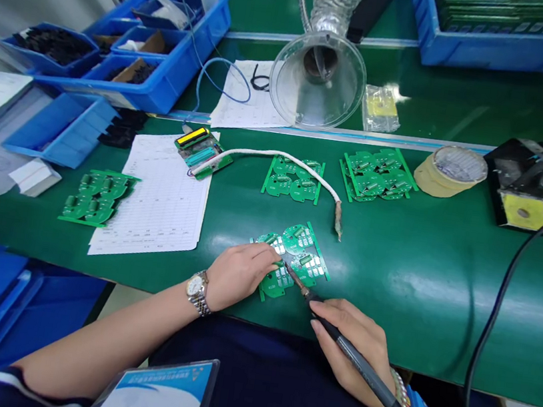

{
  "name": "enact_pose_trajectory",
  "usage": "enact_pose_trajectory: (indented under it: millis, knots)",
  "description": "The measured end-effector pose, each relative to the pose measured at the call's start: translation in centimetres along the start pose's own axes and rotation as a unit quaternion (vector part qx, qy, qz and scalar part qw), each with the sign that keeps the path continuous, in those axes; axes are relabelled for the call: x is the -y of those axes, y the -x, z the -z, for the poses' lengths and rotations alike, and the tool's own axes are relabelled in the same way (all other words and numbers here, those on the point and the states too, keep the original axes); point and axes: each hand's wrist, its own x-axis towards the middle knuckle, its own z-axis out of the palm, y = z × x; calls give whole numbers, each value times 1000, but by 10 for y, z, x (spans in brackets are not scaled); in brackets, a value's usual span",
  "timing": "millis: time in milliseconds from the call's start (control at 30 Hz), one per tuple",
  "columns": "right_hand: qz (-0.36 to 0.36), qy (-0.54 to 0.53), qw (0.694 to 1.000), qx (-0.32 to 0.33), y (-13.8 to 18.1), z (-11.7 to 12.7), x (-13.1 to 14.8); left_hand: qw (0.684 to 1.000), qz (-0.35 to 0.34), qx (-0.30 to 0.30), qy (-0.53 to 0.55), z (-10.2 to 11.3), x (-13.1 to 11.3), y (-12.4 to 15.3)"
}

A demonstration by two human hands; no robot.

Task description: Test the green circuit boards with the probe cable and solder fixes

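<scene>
A green circuit board panel (305, 257) made of several rounded boards lies on the bench right in front of me. My left hand (241, 272), a watch on its wrist, rests over the panel's left side with its fingers pinched together. Something small and green shows at those fingertips, too small to name. My right hand (356, 340) grips a soldering iron (355, 360) like a pen. The iron's tip touches or hovers close to the panel's middle, beside my left fingertips; contact cannot be told. A white cable (278, 155) with a bare end runs from a small tester board (203, 150) behind the panel.
More circuit panels lie behind (293, 180), at back right (379, 173) and at left (98, 198). A clear fume hood (287, 91) hangs over the back. An iron stand (527, 179), a tape roll (449, 181) and a black cord (493, 315) are at right. Blue bins (166, 91) stand back left.
</scene>
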Motion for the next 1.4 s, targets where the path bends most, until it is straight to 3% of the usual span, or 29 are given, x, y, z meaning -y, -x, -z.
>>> enact_pose_trajectory:
  millis: [400,567,700,900,1033,1133,1200,1267,1400]
  knots:
    - [8,21,1000,8,-1,0,1,999,-6,29,-30,0,1,-1]
    - [-3,10,1000,-21,4,0,-1,1000,8,26,15,1,1,3]
    - [-32,12,996,-79,9,1,-4,996,63,31,57,11,5,3]
    - [-43,11,984,-171,22,-5,-11,973,187,96,90,12,24,-4]
    - [-46,20,975,-217,24,-3,-16,948,221,107,203,14,23,-6]
    - [-44,44,975,-212,18,2,-20,922,224,78,306,19,11,0]
    - [-41,43,979,-193,12,4,-21,922,212,37,321,23,1,6]
    - [-45,53,982,-176,6,5,-20,945,165,-7,281,30,-10,12]
    - [-43,85,981,-169,2,5,-13,984,-62,-80,149,45,-25,17]
